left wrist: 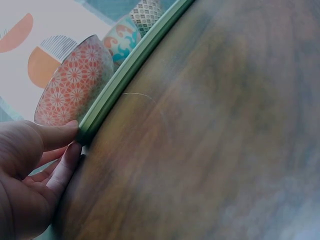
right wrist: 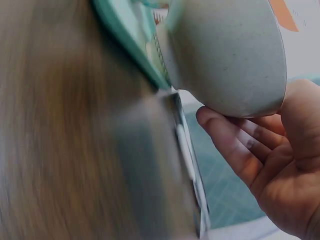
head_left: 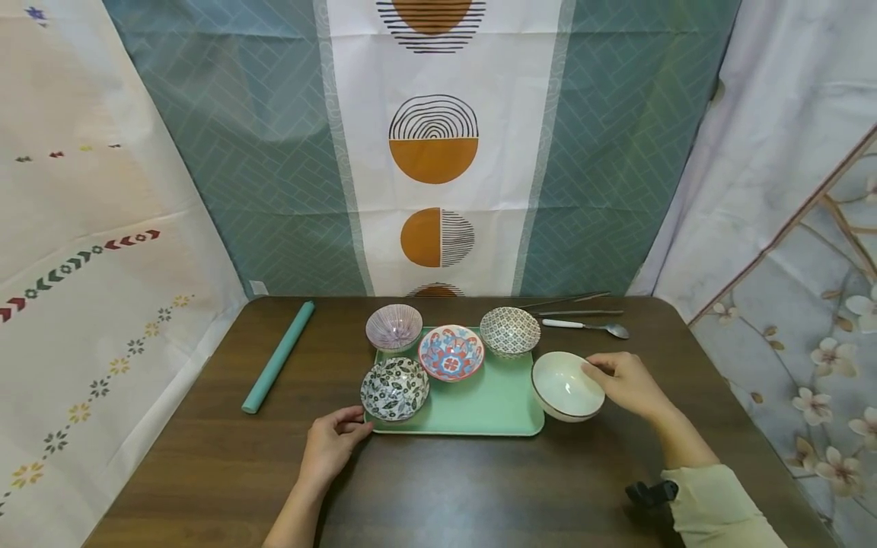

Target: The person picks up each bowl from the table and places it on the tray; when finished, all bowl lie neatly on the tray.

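Observation:
My right hand [head_left: 626, 384] grips the rim of a white bowl [head_left: 567, 386] with a dark edge. In the right wrist view the bowl [right wrist: 230, 55] is raised off the table, beside the green tray's end. My left hand [head_left: 333, 444] pinches the near left corner of the green tray [head_left: 479, 411] between thumb and fingers. On the tray stand a black-and-white leaf-patterned bowl [head_left: 395, 389], a red and blue flowered bowl [head_left: 451, 353], a purple striped bowl [head_left: 393, 328] and a small-patterned bowl [head_left: 510, 332].
A rolled teal mat [head_left: 279, 358] lies on the left of the brown wooden table [head_left: 438, 495]. Behind the white bowl are a white-handled spoon [head_left: 582, 326] and chopsticks [head_left: 578, 313]. A patterned curtain [head_left: 438, 152] hangs along the far table edge.

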### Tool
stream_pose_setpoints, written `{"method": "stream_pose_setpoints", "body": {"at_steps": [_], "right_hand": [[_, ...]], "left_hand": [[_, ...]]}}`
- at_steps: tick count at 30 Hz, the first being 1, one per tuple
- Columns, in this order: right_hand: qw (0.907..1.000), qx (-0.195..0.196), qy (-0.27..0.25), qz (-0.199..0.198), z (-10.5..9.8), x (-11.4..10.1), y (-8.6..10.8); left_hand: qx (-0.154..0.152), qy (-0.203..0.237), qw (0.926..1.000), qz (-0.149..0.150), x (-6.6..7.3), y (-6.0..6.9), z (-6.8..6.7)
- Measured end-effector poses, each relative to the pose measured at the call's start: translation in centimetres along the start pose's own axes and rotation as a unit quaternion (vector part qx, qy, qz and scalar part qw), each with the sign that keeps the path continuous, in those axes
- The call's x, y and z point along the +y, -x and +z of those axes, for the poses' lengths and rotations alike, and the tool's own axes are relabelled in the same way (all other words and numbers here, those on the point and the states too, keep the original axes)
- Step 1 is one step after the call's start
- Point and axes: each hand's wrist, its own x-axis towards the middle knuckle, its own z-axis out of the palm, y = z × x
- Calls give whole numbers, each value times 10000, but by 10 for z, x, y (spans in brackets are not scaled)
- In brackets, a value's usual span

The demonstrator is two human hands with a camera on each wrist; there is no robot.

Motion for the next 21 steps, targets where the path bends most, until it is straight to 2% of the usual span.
{"method": "stream_pose_setpoints", "body": {"at_steps": [6, 10, 14, 21], "right_hand": [[9992, -127, -328, -215, 24, -15, -11], [9983, -278, -470, -211, 41, -22, -12], [9979, -272, -569, -115, 55, -30, -14], [9994, -65, -341, 24, 68, -37, -16]], "left_hand": [[35, -9, 10000, 58, 0, -1, 0], [-4, 11, 10000, 64, 0, -1, 1], [-15, 23, 10000, 59, 1, -1, 1], [9, 24, 9999, 103, 2, -1, 2]]}}
